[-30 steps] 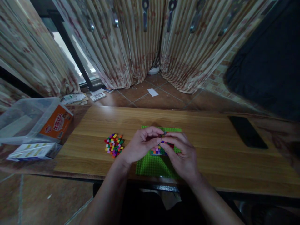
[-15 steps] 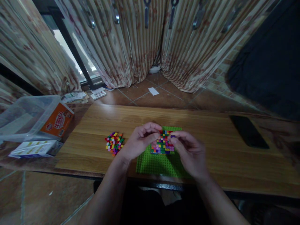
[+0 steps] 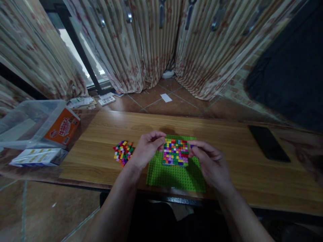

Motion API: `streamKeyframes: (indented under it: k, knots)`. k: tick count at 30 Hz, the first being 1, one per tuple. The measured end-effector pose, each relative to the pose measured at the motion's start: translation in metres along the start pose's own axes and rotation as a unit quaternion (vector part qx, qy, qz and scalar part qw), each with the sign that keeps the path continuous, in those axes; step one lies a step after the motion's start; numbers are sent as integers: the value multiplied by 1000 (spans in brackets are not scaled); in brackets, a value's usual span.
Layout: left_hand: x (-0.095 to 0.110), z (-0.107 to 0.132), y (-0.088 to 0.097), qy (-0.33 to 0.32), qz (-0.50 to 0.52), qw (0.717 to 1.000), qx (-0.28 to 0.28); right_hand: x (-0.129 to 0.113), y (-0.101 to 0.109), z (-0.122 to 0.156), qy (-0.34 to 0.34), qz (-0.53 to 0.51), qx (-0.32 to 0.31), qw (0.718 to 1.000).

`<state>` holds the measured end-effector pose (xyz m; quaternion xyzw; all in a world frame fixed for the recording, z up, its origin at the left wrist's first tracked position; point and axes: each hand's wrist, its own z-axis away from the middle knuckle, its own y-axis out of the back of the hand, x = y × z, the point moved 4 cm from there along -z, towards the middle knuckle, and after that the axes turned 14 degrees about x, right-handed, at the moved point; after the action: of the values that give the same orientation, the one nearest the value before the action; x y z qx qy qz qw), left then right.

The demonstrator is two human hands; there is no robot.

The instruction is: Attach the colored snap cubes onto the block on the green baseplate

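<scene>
On the wooden table [image 3: 239, 168], close to its near edge, a green baseplate [image 3: 174, 176] lies flat. A square patch of coloured bricks [image 3: 176, 153] covers the far middle of it: red, yellow, pink, purple, green and blue studs packed tight in rows. The near half of the plate is bare.

Both hands are at that patch, one on each side. The left hand [image 3: 146, 149] rests at the patch's left edge with its fingers curled. The thumb and forefinger tips are close together at the upper left corner; I cannot tell whether they pinch anything. The right hand [image 3: 212, 163] comes in from the right, palm down. Its thumb and forefinger are closed on a small purple brick [image 3: 191, 146], held just beside the top right corner of the patch, and the other fingers trail loosely behind.

Left of the left hand, a little apart from the plate, lies a pile of loose bricks [image 3: 122, 153] in the same mixed colours. Far to the right, near the back edge of the table, is a black phone [image 3: 268, 144], face up. Off the table's left end stands a clear plastic bin [image 3: 27, 121] with an orange box [image 3: 62, 126] leaning in it, and a white carton [image 3: 35, 157] lies in front of the bin. Beyond the table, striped curtains [image 3: 141, 43] hang down to a tiled floor [image 3: 176, 106], where a slip of paper [image 3: 166, 97] lies.
</scene>
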<state>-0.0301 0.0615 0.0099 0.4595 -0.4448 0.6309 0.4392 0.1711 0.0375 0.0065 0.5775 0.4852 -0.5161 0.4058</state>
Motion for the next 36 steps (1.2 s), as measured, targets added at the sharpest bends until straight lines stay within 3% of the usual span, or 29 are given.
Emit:
streamKeyframes:
  k: [9, 15, 23, 28, 36]
  knots:
    - [-3, -1, 0, 2, 5, 1000, 0, -13, -5, 2, 61, 91, -7, 994]
    - [-4, -2, 0, -3, -4, 1000, -3, -11, -5, 1, 57, 102, 0, 993]
    - [-4, -2, 1, -9, -26, 1000, -3, -10, -2, -1, 30, 50, 82, 995]
    - [-3, -2, 1, -8, -21, 1000, 1, -11, -3, 1, 12, 58, 54, 997]
    - [-4, -4, 0, -6, -24, 1000, 2, -16, -1, 1, 87, 91, 27, 992]
